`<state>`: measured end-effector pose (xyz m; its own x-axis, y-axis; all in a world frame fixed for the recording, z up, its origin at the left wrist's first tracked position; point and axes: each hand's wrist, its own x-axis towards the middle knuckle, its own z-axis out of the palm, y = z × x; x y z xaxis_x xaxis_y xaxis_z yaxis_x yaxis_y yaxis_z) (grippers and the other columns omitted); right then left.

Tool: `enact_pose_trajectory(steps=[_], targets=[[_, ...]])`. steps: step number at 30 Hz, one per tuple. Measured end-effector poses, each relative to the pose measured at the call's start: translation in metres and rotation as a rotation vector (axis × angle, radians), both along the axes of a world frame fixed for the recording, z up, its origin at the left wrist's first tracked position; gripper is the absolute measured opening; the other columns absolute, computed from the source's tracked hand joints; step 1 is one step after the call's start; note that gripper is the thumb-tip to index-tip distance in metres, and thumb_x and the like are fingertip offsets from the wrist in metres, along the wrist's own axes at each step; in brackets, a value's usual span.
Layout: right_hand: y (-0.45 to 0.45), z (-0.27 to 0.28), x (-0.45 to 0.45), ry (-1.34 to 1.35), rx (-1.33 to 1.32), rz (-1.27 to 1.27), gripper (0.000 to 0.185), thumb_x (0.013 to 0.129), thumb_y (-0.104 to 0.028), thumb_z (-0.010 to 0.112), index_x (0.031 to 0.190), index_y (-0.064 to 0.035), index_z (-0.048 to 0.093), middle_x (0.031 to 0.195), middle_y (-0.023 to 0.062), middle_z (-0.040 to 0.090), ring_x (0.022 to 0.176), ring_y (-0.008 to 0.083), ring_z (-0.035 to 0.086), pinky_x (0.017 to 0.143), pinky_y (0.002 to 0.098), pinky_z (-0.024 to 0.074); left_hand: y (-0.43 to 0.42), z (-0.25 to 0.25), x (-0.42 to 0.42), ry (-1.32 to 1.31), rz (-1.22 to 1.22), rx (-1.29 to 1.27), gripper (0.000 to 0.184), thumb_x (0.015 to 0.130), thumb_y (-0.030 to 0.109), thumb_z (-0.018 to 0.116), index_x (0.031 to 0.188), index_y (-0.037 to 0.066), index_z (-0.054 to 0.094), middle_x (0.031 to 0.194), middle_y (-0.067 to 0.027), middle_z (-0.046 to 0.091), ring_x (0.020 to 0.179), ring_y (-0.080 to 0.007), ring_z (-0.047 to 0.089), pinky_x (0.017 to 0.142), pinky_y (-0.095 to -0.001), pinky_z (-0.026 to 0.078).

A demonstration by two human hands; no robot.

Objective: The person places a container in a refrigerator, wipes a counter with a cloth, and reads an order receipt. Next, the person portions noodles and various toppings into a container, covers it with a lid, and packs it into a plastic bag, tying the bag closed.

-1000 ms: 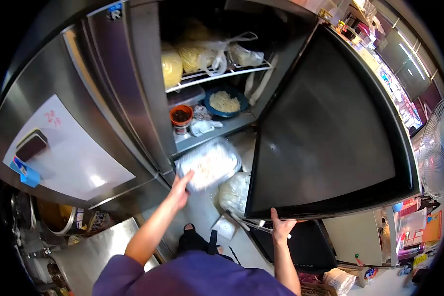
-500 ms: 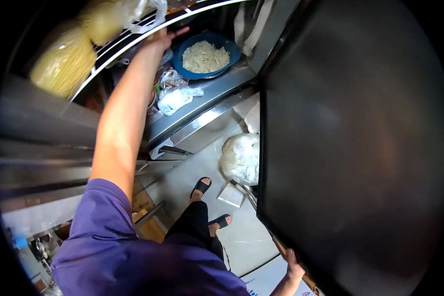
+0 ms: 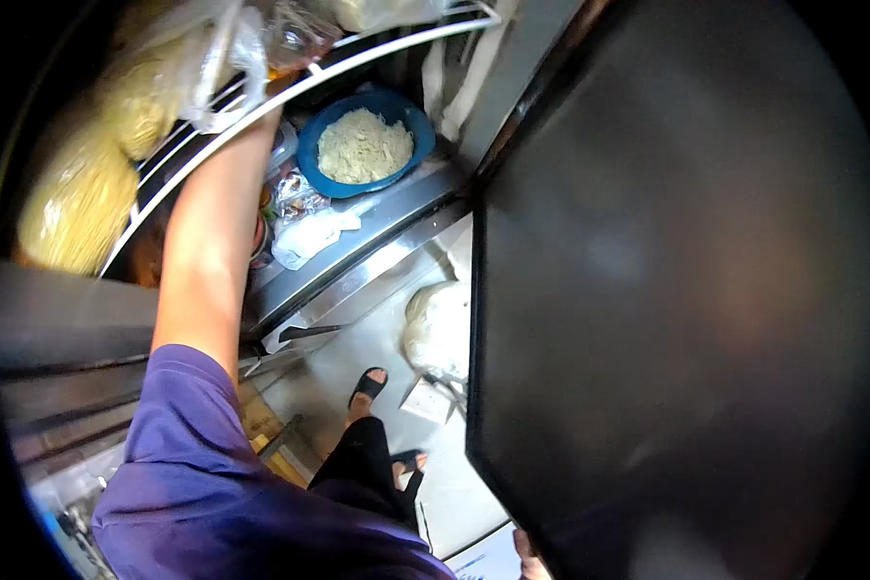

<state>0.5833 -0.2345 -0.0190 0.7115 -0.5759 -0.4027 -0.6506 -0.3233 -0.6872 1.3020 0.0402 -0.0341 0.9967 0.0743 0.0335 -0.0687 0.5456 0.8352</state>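
Note:
My left forearm reaches into an open refrigerator, under the white wire shelf. The shelf and the bags on it hide my left hand, so its fingers do not show. To the right of the forearm sits a blue bowl heaped with pale, shredded or noodle-like food. Close to the arm, a white plastic bag and a clear wrapped packet lie near the ledge. At the bottom, my right hand is closed on the edge of the dark refrigerator door, partly cut off by the frame.
Clear bags of yellow noodles and other plastic bags rest on the wire shelf. The open door fills the right side. On the floor are a large plastic-wrapped bundle, a small white box and my sandalled feet.
My left hand has gone from showing beside the bowl to hidden behind the shelf. The view has shifted, so the bowl and door appear further left. My right hand stays at the door edge.

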Motion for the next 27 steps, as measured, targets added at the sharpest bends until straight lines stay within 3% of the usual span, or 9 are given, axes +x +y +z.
enact_pose_trajectory(steps=[9,10,13,15,17,19,21,25,27], targets=[[0.031,0.058,0.038,0.094,0.113,0.385,0.059,0.076,-0.036,0.084,0.121,-0.0018,0.067,0.122,0.0208,0.066,0.112,0.0267,0.063,0.093,0.0368,0.0523,-0.036,-0.038,-0.390,0.173,-0.234,0.540,0.017,0.099,0.021,0.053,0.100,0.006,0.062,0.070,-0.0014,0.058,0.055,-0.0119,0.056,0.047,-0.0276,0.043],[0.040,0.070,0.033,0.125,0.148,0.448,0.060,0.076,-0.037,0.085,0.121,-0.0021,0.068,0.123,0.0212,0.066,0.113,0.0269,0.064,0.093,0.0369,0.0525,-0.031,-0.106,-0.436,0.166,-0.264,0.503,0.021,0.097,0.016,0.059,0.114,0.006,0.064,0.071,-0.0017,0.062,0.052,-0.0121,0.054,0.044,-0.0287,0.042],[0.067,0.060,-0.022,-0.592,-0.010,0.768,0.062,0.083,-0.039,0.079,0.129,-0.0012,0.060,0.152,0.0293,0.036,0.135,0.0438,0.044,0.108,0.0499,0.0409,0.008,-0.176,-0.598,0.485,-0.302,0.879,0.022,0.092,0.017,0.049,0.085,0.006,0.068,0.069,-0.0064,0.065,0.052,-0.0186,0.057,0.045,-0.0361,0.044],[0.070,0.089,-0.078,-0.751,-0.397,0.883,0.050,0.086,-0.030,0.076,0.125,-0.0023,0.062,0.148,0.0254,0.043,0.134,0.0425,0.045,0.111,0.0464,0.0397,0.064,-0.245,-0.691,0.693,-0.617,0.926,0.034,0.090,0.023,0.047,0.065,0.005,0.062,0.056,-0.0109,0.060,0.049,-0.0247,0.060,0.046,-0.0399,0.048],[0.039,0.103,-0.161,-0.737,-0.202,0.689,0.043,0.088,-0.027,0.074,0.122,-0.0041,0.064,0.145,0.0226,0.048,0.128,0.0391,0.053,0.103,0.0425,0.0473,0.100,-0.255,-0.780,0.751,-0.773,0.954,0.033,0.092,0.024,0.047,0.068,0.006,0.061,0.058,-0.0117,0.060,0.050,-0.0259,0.060,0.047,-0.0439,0.050],[-0.001,0.095,-0.254,-0.727,-0.063,0.404,0.020,0.089,-0.021,0.071,0.091,-0.0009,0.068,0.089,0.0154,0.071,0.081,0.0313,0.070,0.072,0.0386,0.0556,0.091,-0.244,-0.834,0.821,-0.965,1.086,0.029,0.093,0.025,0.048,0.076,0.007,0.061,0.062,-0.0116,0.061,0.052,-0.0251,0.060,0.048,-0.0434,0.050],[-0.035,0.073,-0.344,-0.658,-0.125,0.099,0.022,0.088,-0.023,0.073,0.083,-0.0029,0.067,0.065,0.0120,0.066,0.061,0.0291,0.067,0.061,0.0390,0.0528,0.064,-0.235,-0.869,0.786,-1.172,1.237,0.025,0.094,0.026,0.048,0.083,0.008,0.061,0.067,-0.0116,0.062,0.055,-0.0243,0.060,0.049,-0.0430,0.050],[-0.110,0.014,-0.523,-0.328,-0.217,-0.394,0.033,0.090,-0.035,0.073,0.077,-0.0052,0.070,0.057,0.0108,0.063,0.049,0.0273,0.060,0.053,0.0368,0.0487,-0.033,-0.213,-0.919,0.413,-1.510,1.475,0.022,0.097,0.028,0.049,0.098,0.009,0.061,0.077,-0.0115,0.065,0.059,-0.0226,0.060,0.050,-0.0421,0.051],[-0.144,-0.013,-0.596,-0.296,-0.114,-0.570,0.033,0.086,-0.037,0.076,0.096,-0.0057,0.072,0.081,0.0164,0.071,0.072,0.0313,0.068,0.067,0.0396,0.0538,-0.097,-0.207,-0.922,0.132,-1.594,1.525,0.023,0.099,0.029,0.050,0.106,0.010,0.061,0.082,-0.0115,0.066,0.062,-0.0218,0.060,0.050,-0.0417,0.051]])
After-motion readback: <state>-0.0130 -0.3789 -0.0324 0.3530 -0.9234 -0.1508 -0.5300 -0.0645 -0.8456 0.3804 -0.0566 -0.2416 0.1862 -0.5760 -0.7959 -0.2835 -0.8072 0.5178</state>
